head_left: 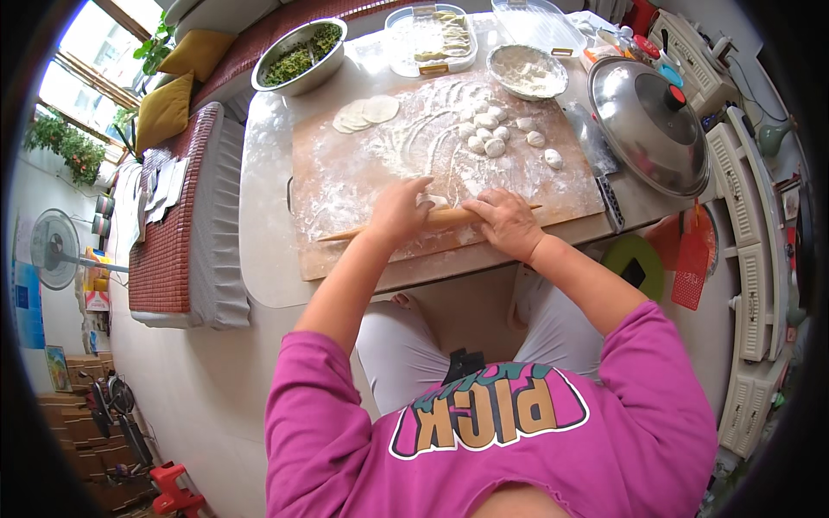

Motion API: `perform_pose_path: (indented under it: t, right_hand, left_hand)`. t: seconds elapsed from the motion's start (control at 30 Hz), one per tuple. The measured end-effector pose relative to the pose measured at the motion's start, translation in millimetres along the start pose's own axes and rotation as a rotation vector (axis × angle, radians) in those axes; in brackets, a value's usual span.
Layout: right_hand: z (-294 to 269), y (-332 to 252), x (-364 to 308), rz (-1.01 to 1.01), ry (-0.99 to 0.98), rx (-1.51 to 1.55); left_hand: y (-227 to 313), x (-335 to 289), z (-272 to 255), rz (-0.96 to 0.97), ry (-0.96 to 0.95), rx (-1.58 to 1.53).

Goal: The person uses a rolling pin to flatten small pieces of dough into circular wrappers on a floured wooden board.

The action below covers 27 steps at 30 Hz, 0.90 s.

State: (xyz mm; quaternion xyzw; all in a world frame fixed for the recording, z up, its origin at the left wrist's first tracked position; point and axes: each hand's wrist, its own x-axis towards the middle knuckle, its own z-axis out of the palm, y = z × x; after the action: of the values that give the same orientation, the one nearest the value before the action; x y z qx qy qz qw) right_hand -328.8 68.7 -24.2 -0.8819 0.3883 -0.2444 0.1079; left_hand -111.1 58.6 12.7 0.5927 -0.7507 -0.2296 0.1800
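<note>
A tapered wooden rolling pin [450,217] lies crosswise near the front of a floured wooden board [345,190]. My right hand [506,223] is closed over the pin's right part. Over the pin's left part is my left hand [400,210], its forefinger and thumb apart. A small pale piece of dough [438,201] shows beside the left fingertips, partly hidden by the pin and hand. Several floured dough balls [494,148] sit at the board's far right. Flat round wrappers [380,109] overlap at its far left.
Behind the board stand a metal bowl of chopped green filling [300,59], a plastic box with dumplings [431,41] and a bowl of flour [528,72]. A large pan lid [648,125] and a cleaver [610,205] lie along the right. The table's front edge [285,304] is close to me.
</note>
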Motion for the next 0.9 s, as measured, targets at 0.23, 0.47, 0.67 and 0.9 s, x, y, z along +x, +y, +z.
perform_pose_path:
  t: [0.23,0.47,0.67,0.9]
  right_hand:
    - [3,-1,1,-0.114,0.073,-0.006]
    - [-2,8,2,-0.290,0.131,-0.151]
    - [-14,5,10,-0.372,0.131,-0.201]
    - [-23,1,13,-0.428,0.179,-0.214]
  left_hand:
    - [-26,27,5,0.433,-0.277,0.057]
    - [1,26,-24,0.005,-0.675,-0.273]
    - [-27,30,-24,-0.097,-0.744,-0.571]
    - [-32,23,-23,-0.288,-0.777,-0.802]
